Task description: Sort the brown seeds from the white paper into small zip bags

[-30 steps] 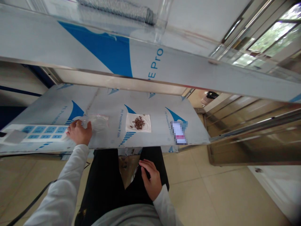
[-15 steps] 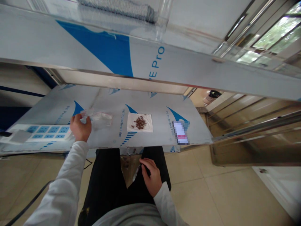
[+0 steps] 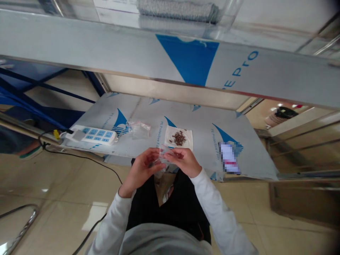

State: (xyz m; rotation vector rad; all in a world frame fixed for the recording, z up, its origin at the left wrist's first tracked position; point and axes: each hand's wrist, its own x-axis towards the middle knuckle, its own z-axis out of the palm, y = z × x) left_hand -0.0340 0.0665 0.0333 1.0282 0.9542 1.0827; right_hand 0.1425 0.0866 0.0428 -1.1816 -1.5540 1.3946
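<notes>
Between my two hands is a small clear plastic bag (image 3: 164,154), held above the front edge of the metal shelf. My left hand (image 3: 145,166) grips its left side with thumb and fingers. The fingers of my right hand (image 3: 183,160) pinch its right side. Just beyond my hands lies a white cloth or paper sheet (image 3: 188,137) with a heap of small brown cylindrical pieces (image 3: 179,138) on it. More clear plastic bags (image 3: 139,130) lie flat on the shelf, left of the sheet.
A white power strip (image 3: 98,135) with a plugged-in cable lies on the left of the film-covered shelf (image 3: 202,118). On the right is a blurred-out phone-like object (image 3: 230,158). An upper shelf (image 3: 111,53) crosses above. At far left shows another person's foot (image 3: 30,150).
My left hand has come back from the bags on the left with one clear bag. My right hand has risen from my lap and taken hold of it. The view has shifted left.
</notes>
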